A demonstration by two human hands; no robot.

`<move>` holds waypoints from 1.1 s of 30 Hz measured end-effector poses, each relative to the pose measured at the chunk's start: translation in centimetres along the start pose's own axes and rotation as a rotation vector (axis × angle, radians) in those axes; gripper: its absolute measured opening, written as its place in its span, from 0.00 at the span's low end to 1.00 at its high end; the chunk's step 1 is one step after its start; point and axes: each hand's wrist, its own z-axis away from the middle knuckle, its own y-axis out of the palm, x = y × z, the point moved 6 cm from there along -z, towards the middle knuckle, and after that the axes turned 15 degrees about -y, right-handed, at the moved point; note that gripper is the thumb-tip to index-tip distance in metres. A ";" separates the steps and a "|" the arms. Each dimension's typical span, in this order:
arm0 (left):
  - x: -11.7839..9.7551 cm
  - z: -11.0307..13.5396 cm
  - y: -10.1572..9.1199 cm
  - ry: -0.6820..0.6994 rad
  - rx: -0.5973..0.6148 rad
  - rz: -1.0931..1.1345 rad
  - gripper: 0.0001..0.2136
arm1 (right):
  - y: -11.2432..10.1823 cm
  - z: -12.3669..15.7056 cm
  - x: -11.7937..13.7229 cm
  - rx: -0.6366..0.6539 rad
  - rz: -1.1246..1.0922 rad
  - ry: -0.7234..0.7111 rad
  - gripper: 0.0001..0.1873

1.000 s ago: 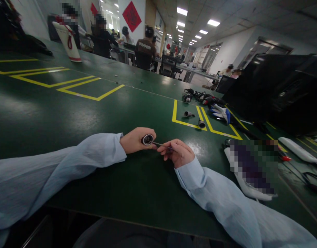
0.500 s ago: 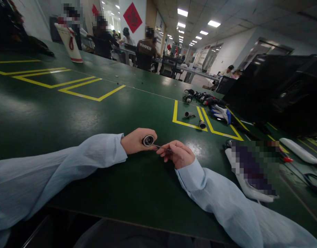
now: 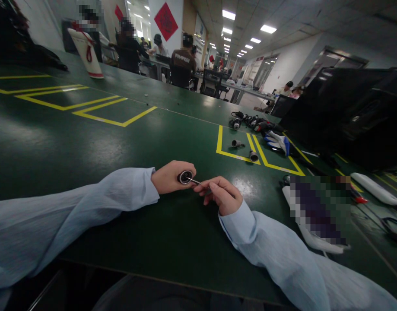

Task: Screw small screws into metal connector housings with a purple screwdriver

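My left hand (image 3: 171,176) is closed around a round, dark part with a metal rim (image 3: 185,176), its open end facing me. My right hand (image 3: 222,194) pinches a thin metal rod (image 3: 195,181) between thumb and fingers. The rod's tip reaches to the mouth of the round part; how deep it goes in I cannot tell. The far end of the rod is hidden by my right hand. Both hands are just above the green table (image 3: 146,242), close together, with light blue sleeves at the wrists.
Two metal cylindrical fittings, one (image 3: 236,144) and another (image 3: 253,155), lie by a yellow tape outline. Behind them are dark connectors (image 3: 236,123) and blue-white gloves (image 3: 277,142). A blurred-out item (image 3: 315,211) lies at right. A paper cup (image 3: 88,54) stands back left.
My right hand has turned slightly and shifted a little, and the rod now slants differently, its tip across the rim of the round part. My left hand has barely moved.
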 end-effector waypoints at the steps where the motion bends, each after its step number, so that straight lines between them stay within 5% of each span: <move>1: -0.1 0.0 0.0 0.004 0.008 0.012 0.06 | 0.0 0.0 -0.2 -0.001 -0.045 0.026 0.09; 6: -0.2 0.1 -0.3 -0.027 -0.004 0.089 0.07 | 0.0 -0.2 -0.6 -0.013 -0.203 0.115 0.08; 14: -0.2 0.3 -0.5 -0.046 -0.092 -0.018 0.08 | -0.3 -0.1 -0.3 -0.020 -0.050 0.040 0.10; 28: 0.0 0.2 -0.6 -0.052 -0.056 0.106 0.09 | 0.0 -0.2 -0.5 -0.008 -0.191 0.091 0.08; 33: 0.3 0.3 -0.9 -0.071 -0.136 0.070 0.09 | -0.1 -0.2 -0.4 -0.022 -0.127 0.066 0.09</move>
